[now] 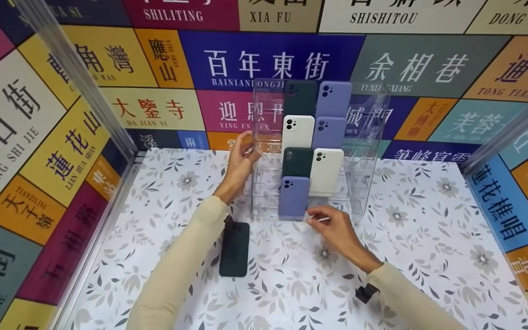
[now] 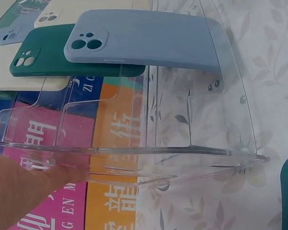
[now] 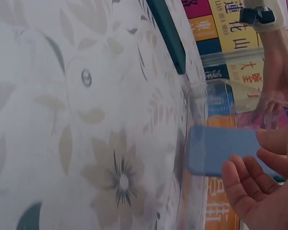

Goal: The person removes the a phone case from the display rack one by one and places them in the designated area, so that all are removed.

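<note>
Stretches cream sleeves [image 1: 177,270] in from the near edge, one on the left and one on the right, before walls [image 1: 268,46] panelled in bright blocks of Chinese characters and romanised names. Works over a white cloth [image 1: 154,307] printed with grey flowers and leaves.

Faces a clear stand [image 2: 134,150] set upright on the far part of the cloth, bearing seven phone cases in two columns. Grips its left side with the left hand [image 1: 239,167], with fingers and thumb curled about the edge.

Holds the right hand [image 1: 335,227] just beside the near right corner of the nearest lavender case [image 1: 294,197], with loosely bent fingers, a small gap between thumb and forefinger and nothing visible in hold; cannot tell fingertip contact with the case from these views.

Leaves a loose dark green case [image 1: 234,252] flat on the cloth, left of the stand's near end and close to the left sleeve.

Displays, farther up the left column beyond the nearest lavender case, a middle dark green case [image 1: 297,162], a left white case [image 1: 299,128] and a far dark green case [image 1: 299,98]. Shows on the right, near to far, a right white case [image 1: 327,174], a middle lavender case [image 1: 329,133] and a far lavender case [image 1: 335,101].

Wears small black wrist devices [image 1: 366,292] at both cuffs.
</note>
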### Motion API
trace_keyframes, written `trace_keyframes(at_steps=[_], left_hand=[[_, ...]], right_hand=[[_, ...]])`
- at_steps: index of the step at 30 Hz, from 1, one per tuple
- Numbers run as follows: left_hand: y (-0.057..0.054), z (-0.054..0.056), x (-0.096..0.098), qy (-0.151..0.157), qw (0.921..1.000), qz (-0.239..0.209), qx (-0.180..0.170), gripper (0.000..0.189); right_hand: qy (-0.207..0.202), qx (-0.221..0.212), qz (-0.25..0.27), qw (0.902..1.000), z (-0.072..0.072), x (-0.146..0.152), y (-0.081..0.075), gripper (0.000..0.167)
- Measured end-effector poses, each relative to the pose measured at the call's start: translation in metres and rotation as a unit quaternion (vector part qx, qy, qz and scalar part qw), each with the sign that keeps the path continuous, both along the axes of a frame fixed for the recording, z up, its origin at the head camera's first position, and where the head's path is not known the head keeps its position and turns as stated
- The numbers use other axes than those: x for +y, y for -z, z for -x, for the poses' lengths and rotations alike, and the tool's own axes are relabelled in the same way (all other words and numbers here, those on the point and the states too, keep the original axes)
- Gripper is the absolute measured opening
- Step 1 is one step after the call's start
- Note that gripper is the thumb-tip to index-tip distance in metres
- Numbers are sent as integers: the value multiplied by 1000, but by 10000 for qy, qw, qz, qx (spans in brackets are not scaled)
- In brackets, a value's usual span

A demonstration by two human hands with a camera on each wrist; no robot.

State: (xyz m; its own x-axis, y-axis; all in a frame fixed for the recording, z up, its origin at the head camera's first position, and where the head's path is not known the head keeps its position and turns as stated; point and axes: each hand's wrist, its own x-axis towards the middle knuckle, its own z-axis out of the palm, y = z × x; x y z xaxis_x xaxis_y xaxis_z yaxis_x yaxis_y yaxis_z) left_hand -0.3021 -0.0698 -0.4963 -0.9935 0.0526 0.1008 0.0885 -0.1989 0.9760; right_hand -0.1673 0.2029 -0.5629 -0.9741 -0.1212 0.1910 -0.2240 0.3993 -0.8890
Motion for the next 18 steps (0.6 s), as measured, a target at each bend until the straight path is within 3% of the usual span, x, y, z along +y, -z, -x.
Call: trace_keyframes(at_steps=[10, 18], left_hand=[[2, 0, -1, -56, 9999, 143, -37, 57], [1, 1, -1, -34, 9997, 236, -62, 61]], right_hand=[[-185, 994, -668, 9926, 25, 20, -16, 34], [-242, 1191, -767, 9896, 46, 19, -35, 42]])
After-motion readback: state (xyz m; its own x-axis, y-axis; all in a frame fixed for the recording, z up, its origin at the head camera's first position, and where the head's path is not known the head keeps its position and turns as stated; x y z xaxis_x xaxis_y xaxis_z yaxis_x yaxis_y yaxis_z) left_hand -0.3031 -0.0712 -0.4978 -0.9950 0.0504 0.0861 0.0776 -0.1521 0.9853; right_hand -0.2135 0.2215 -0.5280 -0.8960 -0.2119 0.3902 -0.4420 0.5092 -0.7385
